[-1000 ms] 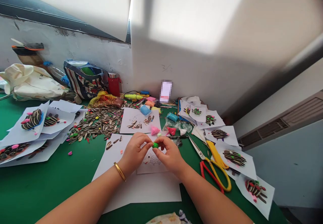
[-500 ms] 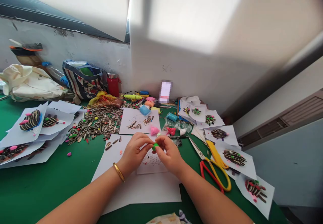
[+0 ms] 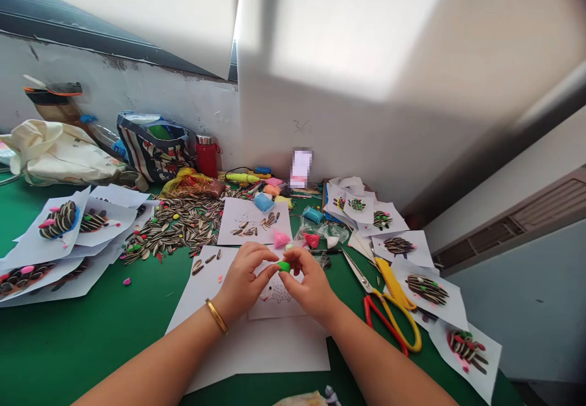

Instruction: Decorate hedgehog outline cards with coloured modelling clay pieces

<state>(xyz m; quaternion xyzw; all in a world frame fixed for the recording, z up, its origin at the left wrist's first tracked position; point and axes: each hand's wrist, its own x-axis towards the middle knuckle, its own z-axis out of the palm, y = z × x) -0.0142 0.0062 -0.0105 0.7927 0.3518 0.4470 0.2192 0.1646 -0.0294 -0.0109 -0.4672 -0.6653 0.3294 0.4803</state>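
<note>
A small lump of bright green modelling clay is held between my two hands above a hedgehog drawing. My left hand, with a gold bangle on its wrist, pinches the clay's left end between thumb and fingertips. From the other side, my right hand has thumb and curled fingers on it. The drawing lies on a larger white sheet, partly covered by my hands. Several sunflower seeds rest at that sheet's upper left. Just beyond my fingers sits a pink clay lump.
Scissors and a yellow comb-like tool lie to the right, beside cards with seed hedgehogs. A seed pile spreads at the back left. More finished cards overlap at far left. A red bottle stands by the wall.
The green clay shows more fully between my fingertips and looks longer. My left fingers have shifted slightly off it to the left. The whole view has moved slightly.
</note>
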